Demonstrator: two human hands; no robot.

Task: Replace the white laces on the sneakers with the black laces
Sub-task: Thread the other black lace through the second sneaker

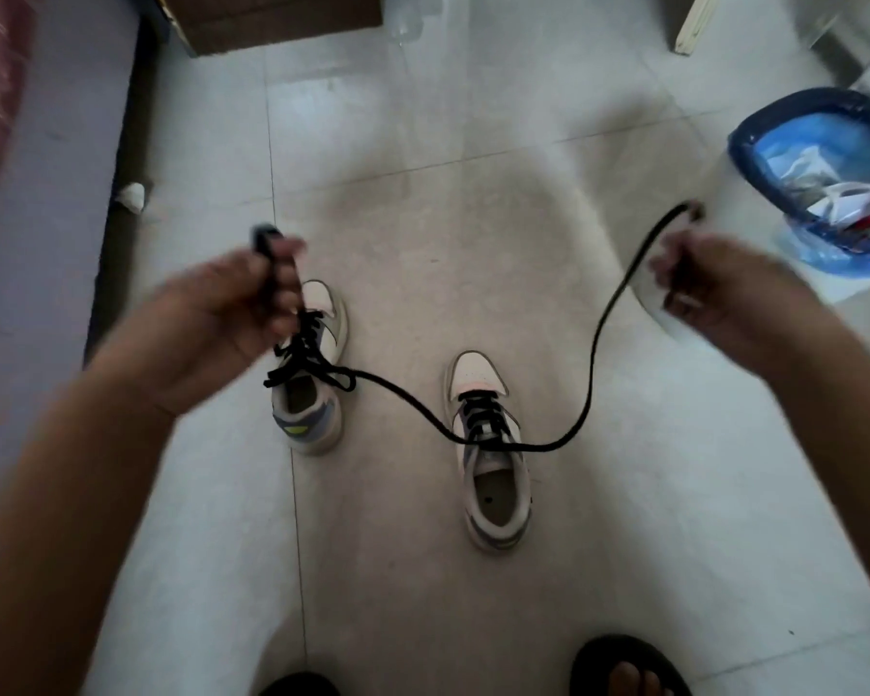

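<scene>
Black lace (pixel 593 344): one loose length held in the air above the floor, running from a bunched tangle under the left hand, sagging low in front of the right sneaker, rising to the right hand.
Left hand (pixel 232 303): grip curled round one end of the lace, the bunched part hanging just below the fingers.
Right hand (pixel 709 278): grip pinching the lace near its other end, the tip poking out above; blurred.
Left sneaker (pixel 310 374): on the floor, partly hidden behind the hanging bunch; whether it is laced cannot be told.
Right sneaker (pixel 493 454): on the floor, black lacing already through its eyelets.
White laces: none seen on either sneaker.
Bin (pixel 819 178): blue-lined, to the right, white scraps inside; contents too small to name.
Feet: black sandals at the lower edge.
Step in hand: likely untangling and stretching the lace before threading.
Next move calls for: freeing the bunch, finding the midpoint, bringing a tip to the left sneaker's lowest eyelets.
</scene>
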